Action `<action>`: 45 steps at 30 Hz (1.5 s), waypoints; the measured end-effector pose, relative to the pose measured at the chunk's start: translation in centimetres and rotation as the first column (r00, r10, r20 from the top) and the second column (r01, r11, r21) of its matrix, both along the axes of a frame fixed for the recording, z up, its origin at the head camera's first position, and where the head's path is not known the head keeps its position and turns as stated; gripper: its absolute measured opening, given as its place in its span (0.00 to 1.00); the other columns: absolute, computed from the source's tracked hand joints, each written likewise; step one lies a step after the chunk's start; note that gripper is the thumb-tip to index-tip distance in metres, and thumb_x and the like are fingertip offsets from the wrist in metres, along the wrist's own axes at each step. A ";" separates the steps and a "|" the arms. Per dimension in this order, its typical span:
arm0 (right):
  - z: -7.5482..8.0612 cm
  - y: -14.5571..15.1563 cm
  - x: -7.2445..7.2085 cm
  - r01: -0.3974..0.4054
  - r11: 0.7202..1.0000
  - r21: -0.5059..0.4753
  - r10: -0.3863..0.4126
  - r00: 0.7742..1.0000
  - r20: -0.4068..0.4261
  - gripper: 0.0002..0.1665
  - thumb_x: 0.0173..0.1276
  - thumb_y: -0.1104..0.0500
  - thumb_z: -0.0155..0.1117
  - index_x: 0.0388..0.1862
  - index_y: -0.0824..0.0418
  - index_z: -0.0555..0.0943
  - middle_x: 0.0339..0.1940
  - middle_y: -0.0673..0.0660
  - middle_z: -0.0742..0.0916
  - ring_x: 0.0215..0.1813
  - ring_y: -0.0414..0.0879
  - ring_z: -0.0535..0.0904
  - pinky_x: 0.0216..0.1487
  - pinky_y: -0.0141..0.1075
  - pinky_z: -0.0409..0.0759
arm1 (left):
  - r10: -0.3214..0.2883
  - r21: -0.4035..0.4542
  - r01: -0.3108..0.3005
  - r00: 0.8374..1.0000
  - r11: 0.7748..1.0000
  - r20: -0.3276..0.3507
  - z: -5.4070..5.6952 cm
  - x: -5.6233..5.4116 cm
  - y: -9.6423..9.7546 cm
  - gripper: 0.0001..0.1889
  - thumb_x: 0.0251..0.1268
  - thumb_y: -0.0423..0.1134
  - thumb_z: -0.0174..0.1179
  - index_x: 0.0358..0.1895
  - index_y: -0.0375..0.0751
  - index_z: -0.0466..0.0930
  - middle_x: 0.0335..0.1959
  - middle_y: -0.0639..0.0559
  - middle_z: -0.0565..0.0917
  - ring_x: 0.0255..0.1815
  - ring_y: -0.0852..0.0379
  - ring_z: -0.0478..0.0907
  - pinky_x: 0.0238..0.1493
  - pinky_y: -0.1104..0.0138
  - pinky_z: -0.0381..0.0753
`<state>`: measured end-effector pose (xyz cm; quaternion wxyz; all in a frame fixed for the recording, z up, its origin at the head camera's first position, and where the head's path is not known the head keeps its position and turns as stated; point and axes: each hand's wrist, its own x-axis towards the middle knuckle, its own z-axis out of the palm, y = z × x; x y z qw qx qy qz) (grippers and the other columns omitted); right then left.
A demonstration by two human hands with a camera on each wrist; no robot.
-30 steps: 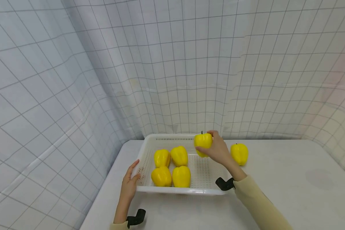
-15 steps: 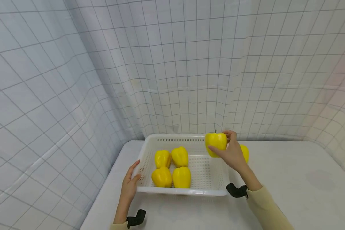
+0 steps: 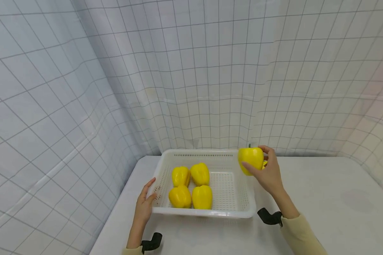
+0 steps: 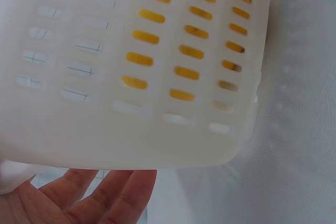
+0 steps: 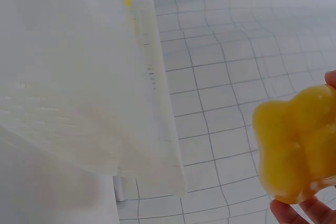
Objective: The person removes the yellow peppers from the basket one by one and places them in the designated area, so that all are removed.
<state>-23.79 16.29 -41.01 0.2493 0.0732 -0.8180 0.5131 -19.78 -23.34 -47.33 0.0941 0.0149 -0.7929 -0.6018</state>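
My right hand (image 3: 269, 173) grips a yellow bell pepper (image 3: 250, 160), stem up, over the back right corner of a white plastic basket (image 3: 207, 212). In the right wrist view the lobed underside of this bell pepper (image 5: 294, 145) shows, with fingertips at its edge. My left hand (image 3: 143, 205) holds the basket's left rim; the left wrist view has its fingers (image 4: 126, 192) passing behind the edge of the slotted wall (image 4: 126, 135). Several yellow bell peppers (image 3: 202, 197) lie in the basket's left half. Another pepper (image 3: 265, 164) is mostly hidden behind my right hand.
A white table (image 3: 322, 198) extends right of the basket and in front of it. White curtains with a dark grid (image 3: 210, 88) hang behind the table and on both sides. Each wrist wears a black camera mount (image 3: 269, 216).
My right hand has carried the bell pepper rightward, from above the basket's inside to its back right corner, hiding the pepper on the table. My left hand and the basket stay put.
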 end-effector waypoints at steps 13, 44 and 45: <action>-1.7 1.6 0.4 0.125 0.984 -0.124 -0.138 0.984 -0.109 0.41 0.53 0.60 0.72 0.65 0.64 0.66 0.55 0.58 0.73 0.44 0.43 0.65 0.38 0.36 0.61 | -0.008 0.005 0.008 1.000 1.000 -0.006 0.0 0.0 0.0 0.27 0.69 0.25 0.43 0.71 0.39 0.59 0.71 0.37 0.58 0.69 0.38 0.57 0.65 0.44 0.54; -6.1 8.7 -1.3 0.349 0.937 -0.015 -0.349 0.937 -0.007 0.44 0.54 0.59 0.73 0.68 0.66 0.66 0.60 0.69 0.70 0.53 0.61 0.64 0.44 0.44 0.62 | 0.001 0.008 -0.001 1.000 1.000 -0.010 -0.1 0.0 0.1 0.27 0.68 0.25 0.44 0.70 0.41 0.62 0.71 0.38 0.60 0.69 0.39 0.57 0.65 0.44 0.55; -6.2 8.9 -1.4 0.349 0.937 -0.007 -0.349 0.937 -0.004 0.44 0.54 0.59 0.72 0.68 0.67 0.66 0.61 0.69 0.70 0.53 0.61 0.64 0.44 0.45 0.62 | 0.002 0.005 -0.001 1.000 1.000 -0.011 -0.1 0.1 0.1 0.27 0.68 0.25 0.44 0.71 0.41 0.61 0.71 0.38 0.60 0.69 0.39 0.57 0.65 0.44 0.55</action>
